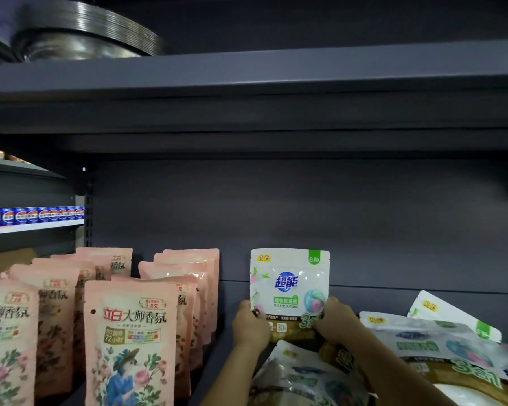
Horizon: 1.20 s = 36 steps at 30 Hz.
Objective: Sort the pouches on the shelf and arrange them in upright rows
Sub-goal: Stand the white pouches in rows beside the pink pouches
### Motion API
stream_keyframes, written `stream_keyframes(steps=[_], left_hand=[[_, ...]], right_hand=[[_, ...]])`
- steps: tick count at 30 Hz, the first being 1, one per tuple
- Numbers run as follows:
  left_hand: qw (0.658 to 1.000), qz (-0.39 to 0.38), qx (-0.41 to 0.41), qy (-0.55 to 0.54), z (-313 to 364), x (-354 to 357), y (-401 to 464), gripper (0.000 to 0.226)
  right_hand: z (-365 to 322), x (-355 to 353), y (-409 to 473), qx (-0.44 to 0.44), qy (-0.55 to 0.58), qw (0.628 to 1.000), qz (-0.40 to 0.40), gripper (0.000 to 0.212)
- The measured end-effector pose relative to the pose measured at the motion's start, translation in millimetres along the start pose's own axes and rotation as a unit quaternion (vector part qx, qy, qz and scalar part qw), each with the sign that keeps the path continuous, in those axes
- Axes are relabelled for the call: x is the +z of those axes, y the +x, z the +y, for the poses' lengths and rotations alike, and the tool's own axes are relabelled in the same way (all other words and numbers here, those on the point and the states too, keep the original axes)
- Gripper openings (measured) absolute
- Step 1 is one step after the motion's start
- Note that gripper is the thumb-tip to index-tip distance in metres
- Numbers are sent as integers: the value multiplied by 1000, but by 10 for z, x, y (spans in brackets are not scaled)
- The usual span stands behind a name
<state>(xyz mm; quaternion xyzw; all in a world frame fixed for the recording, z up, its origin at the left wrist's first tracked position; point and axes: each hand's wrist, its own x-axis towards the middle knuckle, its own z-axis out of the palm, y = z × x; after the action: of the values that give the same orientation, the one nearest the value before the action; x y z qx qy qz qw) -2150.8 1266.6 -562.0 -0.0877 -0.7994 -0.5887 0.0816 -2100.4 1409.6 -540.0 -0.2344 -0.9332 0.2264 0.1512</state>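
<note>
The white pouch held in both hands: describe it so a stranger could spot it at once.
On the dark shelf, right of the pink pouches, the white pouch stands against the back wall. The left hand and right hand grip its bottom corners. Unlike the white pouches lying beside it, it is upright.

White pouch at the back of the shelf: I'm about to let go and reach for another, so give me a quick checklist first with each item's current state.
1. White pouch upright, front label facing out: ok.
2. Both hands holding its lower corners, left hand and right hand: ok.
3. Its base seated flat on the shelf: cannot tell, hidden by the hands and the pouches in front.
4. Clear gap between it and the pink pouches standing in rows to the left: ok.
5. Remaining white pouches upright: not ok, they lie in a loose heap at the right.
6. It will stand unsupported: cannot tell.
</note>
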Motion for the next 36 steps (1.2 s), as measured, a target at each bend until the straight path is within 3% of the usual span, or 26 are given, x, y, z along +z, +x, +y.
stream_keyframes(steps=[9, 15, 21, 25, 28, 31, 33, 36], left_hand=[[1000, 11, 7, 9, -23, -65, -4, 28], [995, 8, -28, 92, 34, -180, -69, 32], [942, -200, -45, 264, 189, -272, -293, 43], [903, -236, -25, 358, 292, -278, -401, 52], [909, -221, -22, 353, 333, -275, -429, 51], [950, -152, -20, 272, 468, -308, -492, 42], [967, -69, 14, 244, 624, -364, -570, 34], [950, 55, 86, 294, 962, -484, -748, 27]], right_hand=[[-51, -6, -28, -17, -21, 1000, -10, 38], [-113, -69, -96, -18, -38, 999, -9, 34], [-204, -312, -298, -6, -47, 999, 13, 32], [-182, -426, -422, -8, -38, 999, 15, 32], [-140, -454, -481, -13, -29, 999, 20, 30], [-130, -483, -523, -22, 20, 999, 26, 30], [-128, -497, -549, -27, 109, 993, 37, 33], [-171, -531, -666, -37, 290, 955, 47, 48]])
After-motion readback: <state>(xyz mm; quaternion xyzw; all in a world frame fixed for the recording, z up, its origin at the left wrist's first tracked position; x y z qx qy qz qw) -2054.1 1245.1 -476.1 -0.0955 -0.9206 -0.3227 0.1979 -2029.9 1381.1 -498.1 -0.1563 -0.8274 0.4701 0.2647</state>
